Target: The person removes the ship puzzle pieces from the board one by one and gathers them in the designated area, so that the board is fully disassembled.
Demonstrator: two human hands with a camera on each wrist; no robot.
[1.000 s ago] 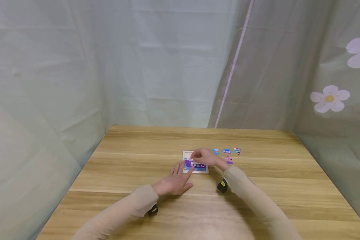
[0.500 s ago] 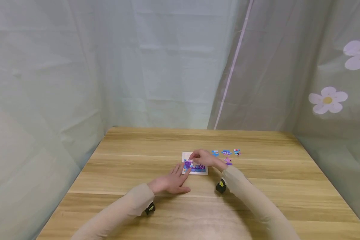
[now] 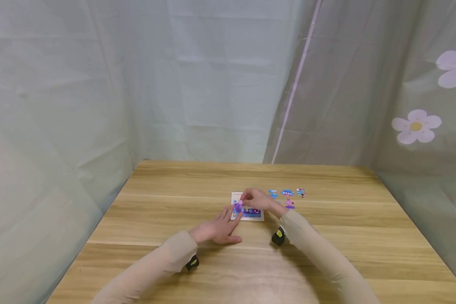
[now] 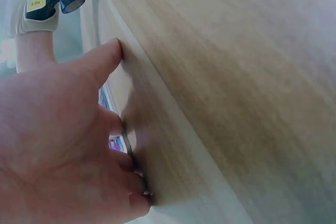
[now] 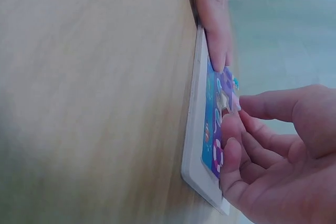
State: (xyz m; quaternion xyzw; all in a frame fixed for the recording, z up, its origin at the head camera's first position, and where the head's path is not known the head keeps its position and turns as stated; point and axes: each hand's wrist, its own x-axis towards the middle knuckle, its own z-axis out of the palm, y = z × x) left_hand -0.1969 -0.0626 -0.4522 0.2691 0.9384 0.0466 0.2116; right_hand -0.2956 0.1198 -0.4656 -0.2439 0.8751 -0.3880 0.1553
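A white-framed jigsaw puzzle board (image 3: 235, 195) lies flat on the table, its lower part filled with blue and purple pieces. My left hand (image 3: 223, 229) is spread beside it, fingertips resting on the board's lower left corner and thumb out on the table. Above the board, my right hand (image 3: 258, 199) pinches a purple-and-pink puzzle piece (image 5: 235, 99) between thumb and fingers, at the left part of the picture. The right hand's fingers partly hide the board's upper right. In the left wrist view, the palm (image 4: 52, 124) hides most of the board.
Several loose puzzle pieces (image 3: 287, 192) lie on the wooden table (image 3: 342, 236) to the right of the board, close to the right wrist. Pale curtains (image 3: 213, 84) stand behind the table and at both sides. A small black camera (image 3: 278, 236) sits on each wrist.
Both hands stay nearly in place. The left hand has shifted slightly left and its fingers cover a little less of the board. The right hand's fingertips make small movements over the board's left part.
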